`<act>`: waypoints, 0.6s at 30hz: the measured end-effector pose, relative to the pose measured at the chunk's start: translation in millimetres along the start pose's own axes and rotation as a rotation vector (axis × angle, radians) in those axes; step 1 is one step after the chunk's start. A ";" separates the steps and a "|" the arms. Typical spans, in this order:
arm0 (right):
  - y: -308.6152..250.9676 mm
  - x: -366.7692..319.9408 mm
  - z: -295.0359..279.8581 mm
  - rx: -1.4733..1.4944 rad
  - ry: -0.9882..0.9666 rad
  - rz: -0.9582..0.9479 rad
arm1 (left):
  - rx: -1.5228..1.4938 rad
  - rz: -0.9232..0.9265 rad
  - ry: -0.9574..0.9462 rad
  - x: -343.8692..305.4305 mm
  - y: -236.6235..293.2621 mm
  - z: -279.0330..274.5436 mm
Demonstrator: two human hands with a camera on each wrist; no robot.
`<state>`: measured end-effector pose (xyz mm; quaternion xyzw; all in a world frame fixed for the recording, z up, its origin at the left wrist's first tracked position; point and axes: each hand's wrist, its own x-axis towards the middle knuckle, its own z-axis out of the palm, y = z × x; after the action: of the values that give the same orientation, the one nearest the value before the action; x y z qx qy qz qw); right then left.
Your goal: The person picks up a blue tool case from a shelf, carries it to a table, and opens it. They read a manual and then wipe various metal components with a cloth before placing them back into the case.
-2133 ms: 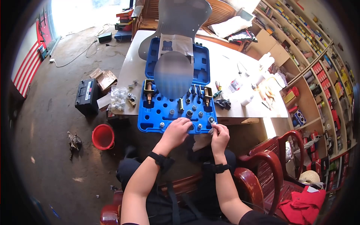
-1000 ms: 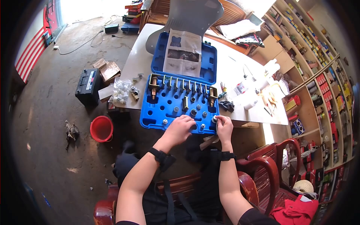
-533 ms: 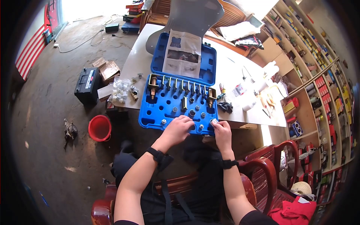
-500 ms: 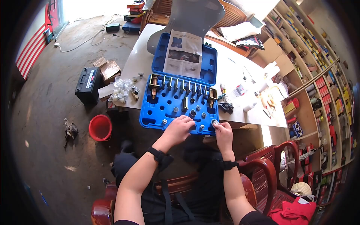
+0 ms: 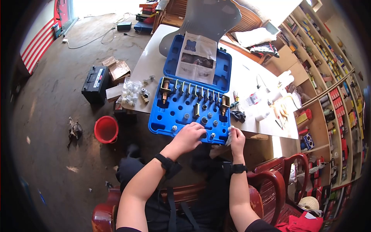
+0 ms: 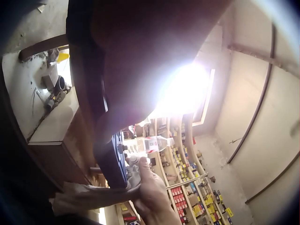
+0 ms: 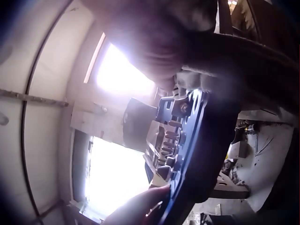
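Open blue tool case point(image 5: 156, 124) sits at the near edge of the surface point(image 5: 150, 69); left hand point(image 5: 191, 136) lies on its front row, fingers bent, pinch or plain touch not discernible; right hand point(image 5: 236, 136) pinches white cloth point(image 5: 230, 133) against the case's front right corner.

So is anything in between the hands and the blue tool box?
No, nothing visible is. The left hand rests on the open blue plastic tool case, and the right hand holds a crumpled white cloth against its front corner.
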<state>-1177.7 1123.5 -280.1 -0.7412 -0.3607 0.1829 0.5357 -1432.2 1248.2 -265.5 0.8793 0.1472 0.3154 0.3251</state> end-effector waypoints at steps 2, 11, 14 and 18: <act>7.9 2.1 -6.3 0.160 -0.042 0.052 | -0.021 -0.032 -0.007 -0.1 -1.2 3.0; -91.4 -27.4 23.6 0.479 -0.429 0.081 | -0.202 -0.064 0.175 12.6 38.0 -1.0; -114.4 -27.1 53.9 0.445 -0.536 0.029 | -0.441 -0.176 0.271 12.3 39.1 -0.1; -120.4 -22.9 81.6 0.343 -0.470 -0.088 | -0.658 -0.296 0.242 7.9 32.4 -6.8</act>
<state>-1287.5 1180.8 -200.6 -0.5610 -0.4705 0.3844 0.5623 -1428.9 1230.9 -236.4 0.6535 0.2007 0.3973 0.6122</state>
